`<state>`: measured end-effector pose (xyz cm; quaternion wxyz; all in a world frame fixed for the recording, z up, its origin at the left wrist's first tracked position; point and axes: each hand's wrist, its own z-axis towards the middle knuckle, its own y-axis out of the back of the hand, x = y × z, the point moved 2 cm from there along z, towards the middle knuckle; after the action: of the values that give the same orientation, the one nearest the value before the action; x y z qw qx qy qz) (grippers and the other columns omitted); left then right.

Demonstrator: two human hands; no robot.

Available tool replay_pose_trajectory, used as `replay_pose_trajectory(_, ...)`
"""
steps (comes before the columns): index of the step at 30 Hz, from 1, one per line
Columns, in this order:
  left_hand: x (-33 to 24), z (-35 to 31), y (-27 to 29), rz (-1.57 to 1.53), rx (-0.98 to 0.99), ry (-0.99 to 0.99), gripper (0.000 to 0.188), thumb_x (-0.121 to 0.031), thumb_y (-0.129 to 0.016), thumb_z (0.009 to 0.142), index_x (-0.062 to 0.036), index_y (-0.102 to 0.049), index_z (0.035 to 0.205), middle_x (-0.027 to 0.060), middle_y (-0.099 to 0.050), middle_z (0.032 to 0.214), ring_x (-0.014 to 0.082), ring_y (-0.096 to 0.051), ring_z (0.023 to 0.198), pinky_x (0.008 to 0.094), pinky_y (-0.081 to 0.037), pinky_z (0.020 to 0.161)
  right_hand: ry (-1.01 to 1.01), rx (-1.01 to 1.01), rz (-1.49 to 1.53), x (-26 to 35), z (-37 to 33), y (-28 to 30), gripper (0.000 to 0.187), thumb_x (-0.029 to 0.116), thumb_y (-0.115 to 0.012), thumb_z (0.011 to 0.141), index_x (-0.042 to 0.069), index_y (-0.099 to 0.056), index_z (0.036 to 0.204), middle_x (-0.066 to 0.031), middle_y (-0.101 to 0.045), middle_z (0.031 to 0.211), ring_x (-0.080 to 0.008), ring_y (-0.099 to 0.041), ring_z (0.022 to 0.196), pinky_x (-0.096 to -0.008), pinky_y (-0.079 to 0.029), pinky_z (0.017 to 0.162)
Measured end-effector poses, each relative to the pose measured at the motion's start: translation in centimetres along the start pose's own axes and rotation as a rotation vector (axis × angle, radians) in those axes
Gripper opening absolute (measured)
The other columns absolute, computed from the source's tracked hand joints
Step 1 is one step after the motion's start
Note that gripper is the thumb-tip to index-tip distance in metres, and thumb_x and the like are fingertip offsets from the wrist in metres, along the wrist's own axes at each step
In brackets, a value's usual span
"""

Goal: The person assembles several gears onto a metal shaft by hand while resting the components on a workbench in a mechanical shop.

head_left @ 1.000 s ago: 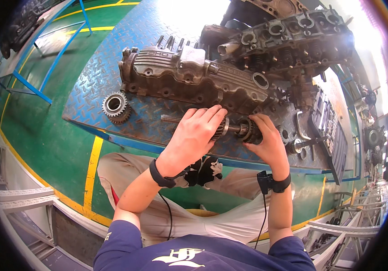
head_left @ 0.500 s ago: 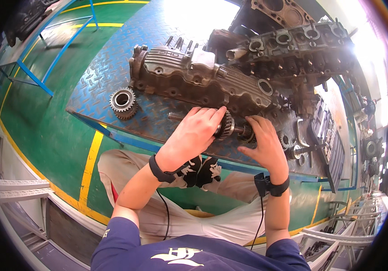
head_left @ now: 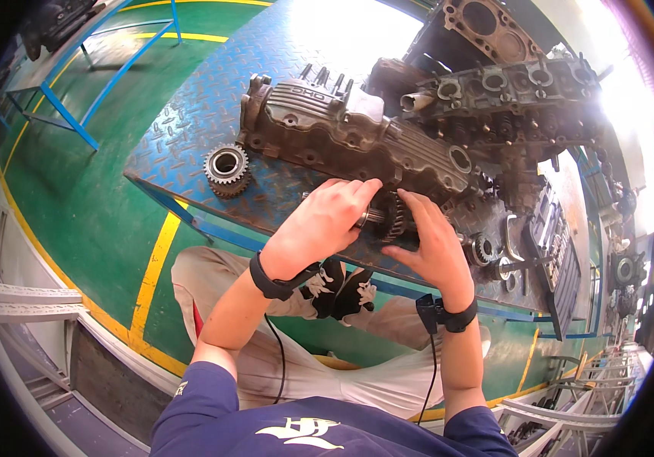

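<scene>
My left hand point(head_left: 323, 228) is closed around a splined steel shaft point(head_left: 373, 216), its fingertips just left of a dark toothed gear point(head_left: 395, 217) on that shaft. My right hand point(head_left: 434, 242) curves about the gear's rim from the right, fingers at the top edge and thumb at the bottom. The palm hides the shaft's right part. Just behind the hands lies a ribbed metal valve cover point(head_left: 319, 107). A loose gear point(head_left: 226, 166) with a ring of teeth stands to the left on the blue checkered bench top point(head_left: 182, 137).
Cylinder heads point(head_left: 502, 91) are piled at the back right. Several small gears point(head_left: 483, 248) and a curved fork point(head_left: 511, 236) lie right of my hands. Beyond them is a dark open tool case point(head_left: 548, 236). A blue-framed table point(head_left: 75, 99) stands at the far left on green floor.
My right hand has moved left along the shaft, from beside the gear onto its rim. My left hand has drawn back slightly left from the gear. The view has shifted a little.
</scene>
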<state>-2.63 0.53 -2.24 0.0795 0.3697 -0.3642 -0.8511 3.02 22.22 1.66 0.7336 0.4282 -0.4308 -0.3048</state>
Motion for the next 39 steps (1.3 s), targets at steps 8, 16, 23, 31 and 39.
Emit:
replay_pose_trajectory(8, 2.4, -1.2, 3.1, -0.026, 0.085, 0.041, 0.068, 0.0, -0.081, 0.075, -0.0011, -0.06, 0.139, 0.0199, -0.069, 0.13, 0.0387, -0.064, 0.126, 0.0445, -0.05, 0.112, -0.063, 0.025, -0.03, 0.7, 0.8, -0.9, 0.093, 0.018, -0.093, 0.072, 0.003, -0.05, 0.153, -0.0205, -0.059, 0.146, -0.0421, -0.059, 0.129, -0.047, -0.051, 0.108)
replay_pose_trajectory(16, 3.3, -2.4, 5.6, -0.175, 0.112, 0.189, 0.056, 0.0, -0.081, 0.075, -0.0017, -0.063, 0.128, 0.0183, -0.07, 0.125, 0.039, -0.065, 0.123, 0.0443, -0.053, 0.105, -0.074, 0.039, -0.019, 1.1, 0.8, -1.3, 0.093, 0.013, -0.093, 0.071, 0.003, -0.049, 0.153, -0.0221, -0.06, 0.145, -0.0433, -0.059, 0.132, -0.047, -0.05, 0.11)
replay_pose_trajectory(23, 4.2, -3.2, 7.1, -0.198, 0.06, 0.127, 0.05, 0.0, -0.08, 0.074, -0.0007, -0.062, 0.122, 0.0188, -0.069, 0.119, 0.04, -0.066, 0.118, 0.0443, -0.053, 0.102, -0.106, 0.052, -0.011, 1.2, 1.2, -1.5, 0.09, 0.013, -0.092, 0.073, 0.002, -0.048, 0.151, -0.023, -0.06, 0.144, -0.0453, -0.059, 0.13, -0.0477, -0.051, 0.109)
replay_pose_trajectory(31, 3.5, -5.4, 10.2, -0.122, -0.002, 0.214, 0.05, -0.002, -0.084, 0.073, -0.0022, -0.068, 0.12, 0.0147, -0.072, 0.116, 0.0339, -0.071, 0.109, 0.0392, -0.057, 0.096, -0.119, 0.063, 0.002, 0.9, 0.8, -1.6, 0.09, 0.014, -0.091, 0.075, 0.002, -0.046, 0.153, -0.0233, -0.058, 0.146, -0.0464, -0.058, 0.132, -0.0485, -0.05, 0.109)
replay_pose_trajectory(39, 2.5, -7.0, 14.7, 0.044, -0.357, 0.243, 0.051, -0.007, -0.087, 0.069, -0.0066, -0.073, 0.118, 0.0089, -0.078, 0.112, 0.0219, -0.07, 0.092, 0.0331, -0.054, 0.079, -0.164, 0.077, 0.022, 0.8, 0.7, -1.6, 0.092, 0.014, -0.091, 0.075, 0.002, -0.045, 0.155, -0.0235, -0.058, 0.147, -0.0468, -0.055, 0.137, -0.0475, -0.048, 0.113)
